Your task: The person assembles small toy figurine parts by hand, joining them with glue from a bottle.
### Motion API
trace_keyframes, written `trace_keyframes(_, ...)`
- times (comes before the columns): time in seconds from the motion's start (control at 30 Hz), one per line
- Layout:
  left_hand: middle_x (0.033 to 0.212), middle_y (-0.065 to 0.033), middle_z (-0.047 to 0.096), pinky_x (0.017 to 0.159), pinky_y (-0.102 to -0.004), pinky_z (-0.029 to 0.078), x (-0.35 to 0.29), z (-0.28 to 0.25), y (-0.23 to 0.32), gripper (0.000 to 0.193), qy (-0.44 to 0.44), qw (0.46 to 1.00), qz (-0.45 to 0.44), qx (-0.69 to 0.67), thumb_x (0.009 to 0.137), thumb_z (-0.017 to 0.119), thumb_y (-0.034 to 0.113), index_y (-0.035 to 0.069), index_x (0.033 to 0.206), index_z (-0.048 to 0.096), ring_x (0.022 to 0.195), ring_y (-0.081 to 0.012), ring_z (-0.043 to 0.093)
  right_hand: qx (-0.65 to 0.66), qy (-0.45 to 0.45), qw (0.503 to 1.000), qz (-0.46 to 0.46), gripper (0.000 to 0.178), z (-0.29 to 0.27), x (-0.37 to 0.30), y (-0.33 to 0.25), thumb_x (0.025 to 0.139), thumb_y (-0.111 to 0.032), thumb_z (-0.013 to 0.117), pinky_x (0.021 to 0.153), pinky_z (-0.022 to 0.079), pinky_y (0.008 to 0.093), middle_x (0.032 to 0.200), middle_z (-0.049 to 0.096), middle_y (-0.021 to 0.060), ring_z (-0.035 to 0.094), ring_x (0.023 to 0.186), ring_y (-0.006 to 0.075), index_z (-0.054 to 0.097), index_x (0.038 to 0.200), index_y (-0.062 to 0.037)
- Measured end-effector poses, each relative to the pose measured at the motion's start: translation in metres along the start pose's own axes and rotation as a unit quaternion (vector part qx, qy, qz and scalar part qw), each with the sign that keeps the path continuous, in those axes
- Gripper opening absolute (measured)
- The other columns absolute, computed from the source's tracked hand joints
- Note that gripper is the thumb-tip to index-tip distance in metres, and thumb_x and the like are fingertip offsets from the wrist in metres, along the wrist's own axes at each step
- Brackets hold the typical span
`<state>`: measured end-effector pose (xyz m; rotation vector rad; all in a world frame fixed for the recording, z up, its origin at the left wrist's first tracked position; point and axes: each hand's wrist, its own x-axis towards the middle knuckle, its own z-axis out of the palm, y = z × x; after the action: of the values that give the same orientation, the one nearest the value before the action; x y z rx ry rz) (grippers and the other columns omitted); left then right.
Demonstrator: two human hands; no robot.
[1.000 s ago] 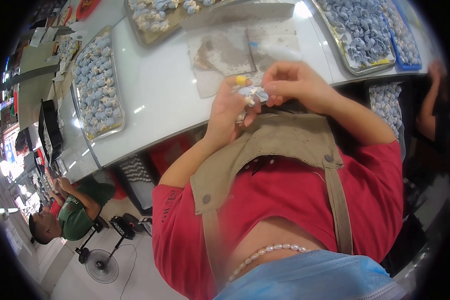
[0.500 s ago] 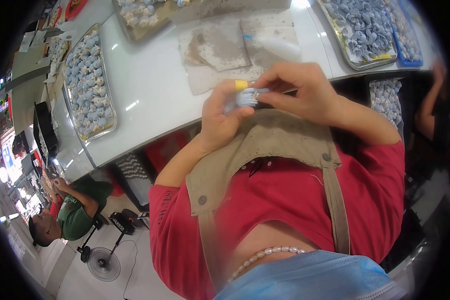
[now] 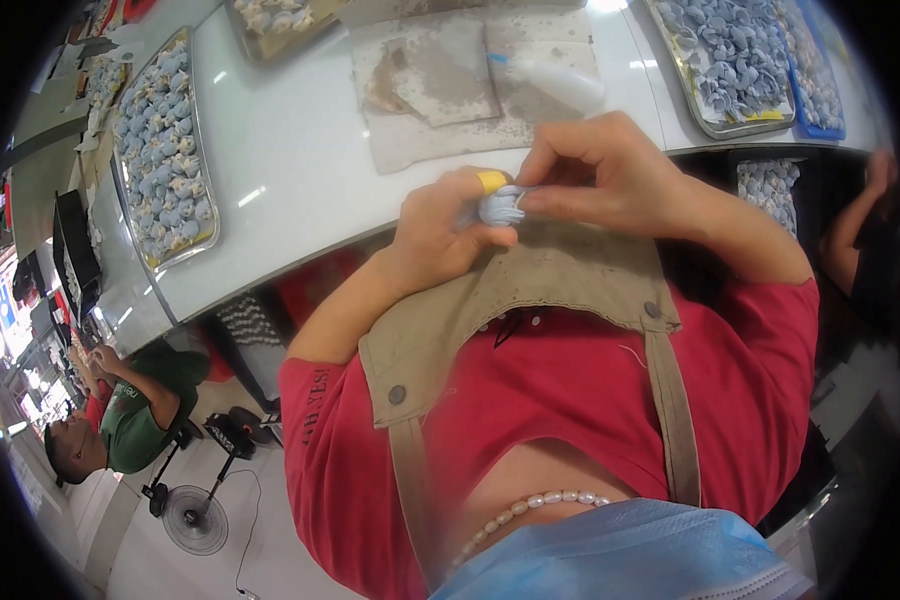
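White surface (image 3: 300, 190) bearing trays, seen from above. Left hand (image 3: 440, 235), a yellow band on one finger, closes around a small pale blue-grey piece (image 3: 500, 205); right hand (image 3: 600, 175) pinches the same piece from the right, at the near edge of the surface above a tan apron (image 3: 540, 290). Just beyond lie stained paper sheets (image 3: 450, 90). Farther left, a metal tray (image 3: 165, 150) of similar pieces; far right, another tray (image 3: 730, 60).

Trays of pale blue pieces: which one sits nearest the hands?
The tray at upper right, just beyond the right hand; the left tray lies farther off.
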<state>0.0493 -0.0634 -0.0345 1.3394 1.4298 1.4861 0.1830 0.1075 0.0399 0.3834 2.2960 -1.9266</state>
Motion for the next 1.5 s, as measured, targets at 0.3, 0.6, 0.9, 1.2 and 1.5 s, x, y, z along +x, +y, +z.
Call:
trace_keyframes(0.3,0.084,-0.0150,0.061,0.049,-0.0283,0.044,0.011,-0.017,0.008,0.043,-0.125,0.972,0.175,0.090,0.077,0.068,0.026,0.003,0.106,0.046,0.058,-0.0230,0.058,0.106,-0.035,0.993,0.043,0.014,0.013,0.002,-0.001,0.072,-0.010,0.066,0.053,0.042,0.0228,0.063,0.058,0.0045,0.054,0.059,0.0079,0.056,0.071,0.0000)
trace_keyframes(0.6,0.083,-0.0140,0.060,0.049,-0.0296,0.045,0.009,-0.014,-0.002,0.039,-0.126,0.970,0.167,0.122,0.076,0.069,0.025,0.003,0.102,0.049,0.058,-0.0257,0.058,0.098,-0.026,0.993,0.067,0.013,0.019,0.004,0.016,0.072,-0.010,0.064,0.052,0.040,0.0220,0.063,0.057,0.0029,0.051,0.059,0.0062,0.054,0.071,-0.0018)
trace_keyframes(0.9,0.082,-0.0106,0.057,0.059,-0.0314,0.045,0.013,-0.016,-0.001,0.037,-0.100,0.993,0.054,0.026,0.072,0.071,0.024,0.005,0.100,0.055,0.068,-0.0266,0.056,0.099,-0.011,0.995,0.002,0.011,0.011,0.004,0.017,0.077,-0.009,0.064,0.058,0.043,0.0208,0.069,0.059,0.0017,0.053,0.064,0.0056,0.056,0.077,-0.0018)
trace_keyframes(1.2,0.077,-0.0089,0.056,0.054,-0.0325,0.044,0.014,-0.027,0.017,0.038,-0.135,0.979,0.091,0.122,0.072,0.071,0.028,0.005,0.098,0.054,0.064,-0.0269,0.055,0.105,-0.022,0.994,-0.003,0.013,0.016,0.007,0.008,0.076,-0.009,0.065,0.056,0.042,0.0217,0.066,0.058,0.0017,0.052,0.061,0.0064,0.055,0.076,-0.0016)
trace_keyframes(1.5,0.076,-0.0084,0.056,0.049,-0.0340,0.043,0.017,-0.033,0.018,0.038,-0.164,0.956,0.176,0.167,0.071,0.070,0.024,0.005,0.098,0.052,0.062,-0.0275,0.055,0.118,-0.038,0.991,0.052,0.012,0.022,0.012,0.002,0.072,-0.007,0.063,0.052,0.040,0.0229,0.062,0.056,0.0030,0.050,0.058,0.0074,0.053,0.072,-0.0012)
